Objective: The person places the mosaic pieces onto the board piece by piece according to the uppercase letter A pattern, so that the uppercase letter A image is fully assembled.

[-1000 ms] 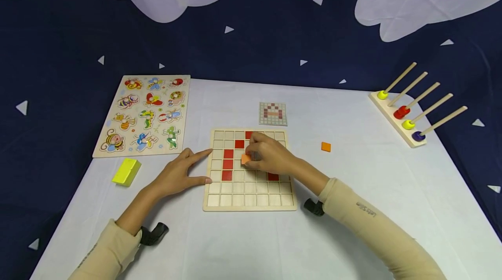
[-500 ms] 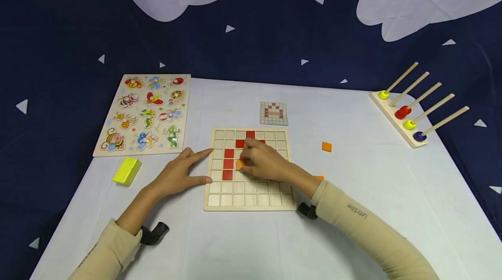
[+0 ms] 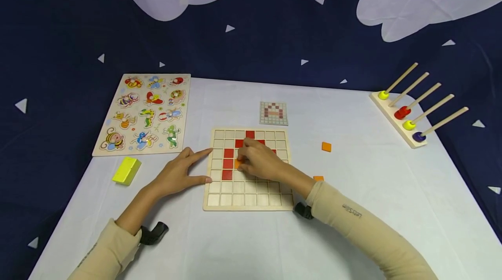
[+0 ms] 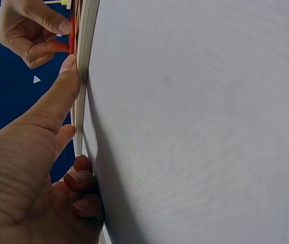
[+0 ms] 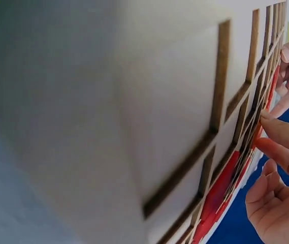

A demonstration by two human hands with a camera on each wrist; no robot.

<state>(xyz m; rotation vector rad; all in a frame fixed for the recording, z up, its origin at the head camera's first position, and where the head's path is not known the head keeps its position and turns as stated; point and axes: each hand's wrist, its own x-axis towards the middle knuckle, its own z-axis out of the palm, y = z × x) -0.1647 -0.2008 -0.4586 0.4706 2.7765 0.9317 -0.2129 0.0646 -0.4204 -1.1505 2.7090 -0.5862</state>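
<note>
A wooden grid board lies on the table with several red square tiles set in its cells. My right hand is over the middle of the board, thumb and fingers pinching an orange square tile at a cell right of the left red column. In the right wrist view the fingertips meet low at the board's surface. My left hand rests at the board's left edge, index finger and thumb spread and touching the rim. The right hand hides part of the board's centre.
Two loose orange tiles lie right of the board, one partly behind the right sleeve. A pattern card is behind it. An insect puzzle and yellow block are at left, a peg stacker at far right.
My right hand has moved left and slightly down, bringing the orange tile to the cell beside the red column. A second loose orange tile has come into view near the sleeve. The left hand stays put.
</note>
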